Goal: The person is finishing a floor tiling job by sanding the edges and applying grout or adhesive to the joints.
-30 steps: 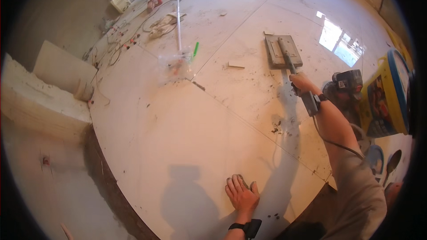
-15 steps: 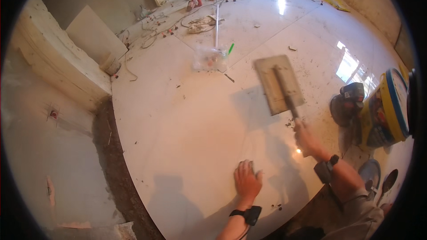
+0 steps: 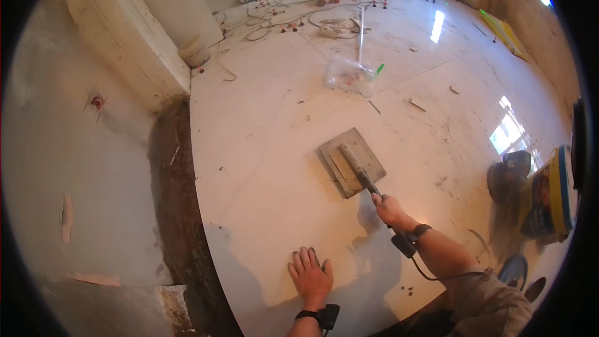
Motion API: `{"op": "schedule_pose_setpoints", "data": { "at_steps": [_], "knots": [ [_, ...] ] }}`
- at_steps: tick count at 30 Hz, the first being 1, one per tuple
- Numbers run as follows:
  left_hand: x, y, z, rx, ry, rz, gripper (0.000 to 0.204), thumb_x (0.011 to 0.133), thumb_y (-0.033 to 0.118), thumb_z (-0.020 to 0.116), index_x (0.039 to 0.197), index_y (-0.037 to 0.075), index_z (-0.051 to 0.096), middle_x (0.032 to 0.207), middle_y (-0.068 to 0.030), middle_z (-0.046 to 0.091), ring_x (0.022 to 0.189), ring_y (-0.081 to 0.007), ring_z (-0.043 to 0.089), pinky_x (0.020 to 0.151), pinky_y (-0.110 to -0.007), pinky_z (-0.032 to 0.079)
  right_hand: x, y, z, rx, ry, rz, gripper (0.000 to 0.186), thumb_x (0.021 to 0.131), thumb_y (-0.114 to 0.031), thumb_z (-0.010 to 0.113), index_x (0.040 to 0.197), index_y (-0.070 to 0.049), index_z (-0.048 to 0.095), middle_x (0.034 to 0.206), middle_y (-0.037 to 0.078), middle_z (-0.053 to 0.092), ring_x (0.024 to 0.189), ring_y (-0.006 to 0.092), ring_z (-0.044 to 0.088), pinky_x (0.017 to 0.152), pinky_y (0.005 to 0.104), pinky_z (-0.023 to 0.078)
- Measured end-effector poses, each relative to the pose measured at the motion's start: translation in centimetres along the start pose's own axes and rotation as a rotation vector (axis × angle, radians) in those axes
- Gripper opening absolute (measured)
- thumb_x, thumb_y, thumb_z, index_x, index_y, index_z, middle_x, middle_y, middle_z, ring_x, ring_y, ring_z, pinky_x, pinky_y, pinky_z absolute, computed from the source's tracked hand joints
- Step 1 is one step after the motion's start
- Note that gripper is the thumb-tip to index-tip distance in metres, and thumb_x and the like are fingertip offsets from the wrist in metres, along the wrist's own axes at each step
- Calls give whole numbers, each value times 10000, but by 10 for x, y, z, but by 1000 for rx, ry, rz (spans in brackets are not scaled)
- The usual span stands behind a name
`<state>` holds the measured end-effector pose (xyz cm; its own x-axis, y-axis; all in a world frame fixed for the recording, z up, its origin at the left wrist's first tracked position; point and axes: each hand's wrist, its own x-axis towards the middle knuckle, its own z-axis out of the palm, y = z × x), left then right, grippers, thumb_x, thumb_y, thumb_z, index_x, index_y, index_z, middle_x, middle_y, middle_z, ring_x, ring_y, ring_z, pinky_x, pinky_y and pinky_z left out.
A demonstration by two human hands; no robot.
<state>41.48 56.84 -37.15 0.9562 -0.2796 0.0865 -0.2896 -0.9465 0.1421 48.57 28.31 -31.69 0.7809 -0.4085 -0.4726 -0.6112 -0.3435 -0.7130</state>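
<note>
My right hand (image 3: 393, 211) is closed round the handle of a long-handled rectangular float (image 3: 348, 163), its flat grey-beige plate worn and dirty. The plate lies level over a large pale floor tile (image 3: 256, 206); whether it touches or hovers just above I cannot tell. My left hand (image 3: 311, 274) rests palm down on the same tile, fingers stretched out and holding nothing. Both wrists carry dark straps with small black boxes.
A dark rough gap (image 3: 181, 224) runs between tile and left wall. On the right stand a yellow and blue bucket (image 3: 549, 196) and a black cordless tool (image 3: 508, 175). Farther off lie a clear plastic bag (image 3: 349, 76), a white rod (image 3: 361, 37), cables and levelling clips.
The float has come down and left from its raised position, turning as it moved. My left hand has shifted slightly left on the tile. The view has turned, moving the scene rightward.
</note>
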Motion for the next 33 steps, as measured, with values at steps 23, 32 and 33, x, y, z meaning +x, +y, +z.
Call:
{"op": "schedule_pose_setpoints", "data": {
  "at_steps": [23,32,33],
  "knots": [
    [6,-3,-16,-126,90,4,581,846,413,630,1228,-23,595,1371,-150,486,1289,-361,423,1067,-521,300,5,-34,72,-270,-55,-333,527,1038,-400,409,884,75,576,753,326,617,727,468,637,655,505,501],
    [5,-10,-11,-117,37,-26,610,855,424,644,1278,-10,574,1410,-147,471,1314,-347,400,1057,-512,300,-31,-102,128,-220,-163,-535,555,1024,-427,433,878,77,612,789,331,635,791,508,628,706,526,506],
    [6,-8,-11,-142,11,-19,620,858,427,640,1296,-5,563,1427,-148,460,1327,-348,389,1072,-517,288,-23,-86,139,-280,-163,-514,544,1024,-418,436,872,75,608,786,330,634,792,513,621,708,531,503]
  ]
}}
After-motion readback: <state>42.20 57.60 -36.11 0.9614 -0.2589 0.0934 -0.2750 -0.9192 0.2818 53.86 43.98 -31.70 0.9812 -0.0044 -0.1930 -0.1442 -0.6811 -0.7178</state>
